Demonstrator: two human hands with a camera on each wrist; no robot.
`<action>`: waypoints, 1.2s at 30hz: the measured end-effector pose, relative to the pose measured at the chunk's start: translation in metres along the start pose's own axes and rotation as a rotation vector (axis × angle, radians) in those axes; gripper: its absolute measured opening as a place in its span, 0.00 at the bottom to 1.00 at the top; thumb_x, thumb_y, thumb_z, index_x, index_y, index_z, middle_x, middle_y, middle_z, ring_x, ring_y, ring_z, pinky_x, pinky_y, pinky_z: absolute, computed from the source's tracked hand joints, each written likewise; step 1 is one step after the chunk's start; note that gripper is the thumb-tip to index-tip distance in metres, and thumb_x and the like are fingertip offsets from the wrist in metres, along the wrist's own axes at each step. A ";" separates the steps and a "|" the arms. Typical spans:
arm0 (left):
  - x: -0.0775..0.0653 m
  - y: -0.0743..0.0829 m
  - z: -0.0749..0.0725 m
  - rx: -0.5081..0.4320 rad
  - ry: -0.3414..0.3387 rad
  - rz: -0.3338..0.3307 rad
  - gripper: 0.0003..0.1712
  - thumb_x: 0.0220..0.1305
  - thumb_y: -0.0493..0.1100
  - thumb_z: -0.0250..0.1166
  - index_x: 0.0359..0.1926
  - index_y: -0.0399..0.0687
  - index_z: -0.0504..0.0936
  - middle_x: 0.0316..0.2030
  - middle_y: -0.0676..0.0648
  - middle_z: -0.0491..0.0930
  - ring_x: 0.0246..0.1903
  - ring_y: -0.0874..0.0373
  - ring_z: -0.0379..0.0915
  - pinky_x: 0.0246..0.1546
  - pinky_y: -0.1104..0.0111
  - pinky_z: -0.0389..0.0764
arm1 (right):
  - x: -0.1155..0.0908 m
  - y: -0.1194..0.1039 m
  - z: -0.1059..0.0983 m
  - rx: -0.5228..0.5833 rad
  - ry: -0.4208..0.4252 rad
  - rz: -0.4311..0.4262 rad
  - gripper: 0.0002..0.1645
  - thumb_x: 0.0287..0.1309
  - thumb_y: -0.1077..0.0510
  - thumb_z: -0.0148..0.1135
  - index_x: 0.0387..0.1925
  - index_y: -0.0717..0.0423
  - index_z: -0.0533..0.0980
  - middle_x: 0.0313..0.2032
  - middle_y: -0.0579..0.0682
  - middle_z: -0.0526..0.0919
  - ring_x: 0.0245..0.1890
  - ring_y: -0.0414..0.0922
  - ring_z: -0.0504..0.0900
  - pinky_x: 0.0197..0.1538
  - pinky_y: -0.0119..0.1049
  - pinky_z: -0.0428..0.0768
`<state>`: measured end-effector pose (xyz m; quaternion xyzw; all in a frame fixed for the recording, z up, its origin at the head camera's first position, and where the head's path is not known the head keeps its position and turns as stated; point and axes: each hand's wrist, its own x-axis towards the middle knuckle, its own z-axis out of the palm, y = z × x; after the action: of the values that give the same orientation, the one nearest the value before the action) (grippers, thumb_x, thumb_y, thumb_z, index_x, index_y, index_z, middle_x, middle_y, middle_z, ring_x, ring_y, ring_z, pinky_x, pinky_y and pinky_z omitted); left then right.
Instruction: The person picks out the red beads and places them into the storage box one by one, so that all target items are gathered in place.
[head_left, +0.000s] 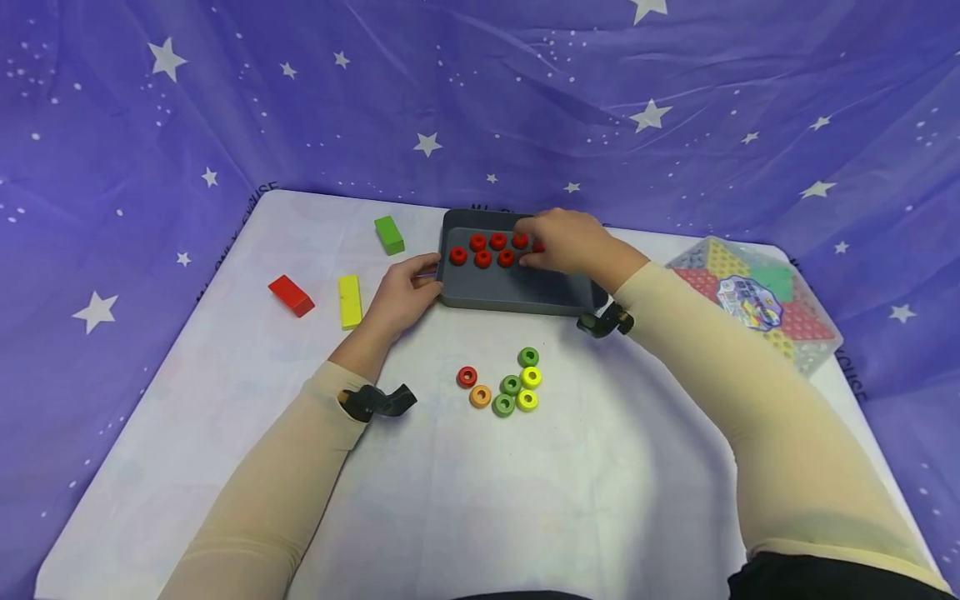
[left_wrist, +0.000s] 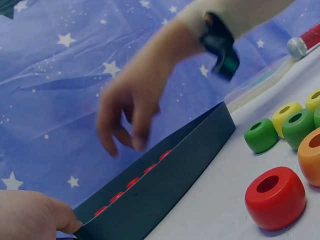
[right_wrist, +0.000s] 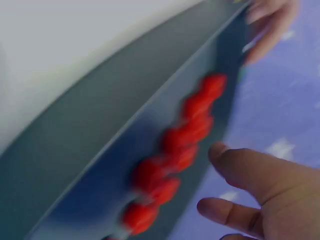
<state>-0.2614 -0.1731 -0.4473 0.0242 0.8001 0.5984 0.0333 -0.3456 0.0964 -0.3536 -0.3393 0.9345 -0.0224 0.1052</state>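
A dark grey tray (head_left: 517,287) lies at the back of the table with several red beads (head_left: 483,259) in rows inside it. At its left end, my left hand (head_left: 405,293) grips the wall between thumb and fingers; the left wrist view shows the thumb at the tray's corner. Over the right part of the beads hovers my right hand (head_left: 566,242), covering some of them in the head view. Its thumb and fingers (right_wrist: 235,212) are parted in the right wrist view, with nothing between them.
In front of the tray lie a red bead (head_left: 467,377), an orange bead (head_left: 480,397), and several green and yellow beads (head_left: 531,377). Leftward are a green block (head_left: 389,236), a yellow block (head_left: 349,302) and a red block (head_left: 291,296). A clear patterned case (head_left: 750,300) sits at right.
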 end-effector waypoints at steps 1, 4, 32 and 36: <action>0.000 0.000 0.000 0.001 0.001 -0.002 0.30 0.69 0.35 0.62 0.71 0.43 0.71 0.64 0.42 0.76 0.57 0.52 0.80 0.58 0.61 0.81 | -0.007 -0.009 -0.003 0.014 0.024 -0.020 0.31 0.62 0.43 0.69 0.64 0.46 0.76 0.48 0.51 0.85 0.44 0.49 0.80 0.41 0.49 0.82; 0.001 0.000 0.000 0.004 0.000 -0.008 0.30 0.69 0.35 0.62 0.71 0.42 0.71 0.64 0.41 0.76 0.57 0.51 0.80 0.59 0.60 0.81 | -0.030 -0.043 -0.003 0.076 0.058 -0.114 0.30 0.62 0.39 0.68 0.62 0.44 0.78 0.45 0.47 0.86 0.42 0.46 0.82 0.40 0.45 0.82; -0.001 0.001 0.003 0.008 0.003 0.006 0.30 0.69 0.34 0.61 0.71 0.41 0.71 0.65 0.39 0.76 0.58 0.49 0.80 0.59 0.60 0.81 | -0.053 -0.120 0.047 -0.011 -0.030 -0.294 0.10 0.58 0.45 0.64 0.24 0.41 0.77 0.19 0.36 0.76 0.20 0.37 0.74 0.21 0.34 0.70; -0.001 0.003 0.001 0.026 0.001 0.009 0.30 0.69 0.34 0.61 0.71 0.41 0.71 0.65 0.39 0.76 0.58 0.50 0.80 0.58 0.61 0.82 | -0.051 -0.094 0.011 0.023 0.029 -0.195 0.06 0.58 0.46 0.66 0.30 0.41 0.82 0.24 0.37 0.81 0.23 0.38 0.77 0.24 0.36 0.75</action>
<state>-0.2606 -0.1711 -0.4445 0.0277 0.8077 0.5881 0.0299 -0.2459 0.0574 -0.3448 -0.4270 0.8982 -0.0483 0.0926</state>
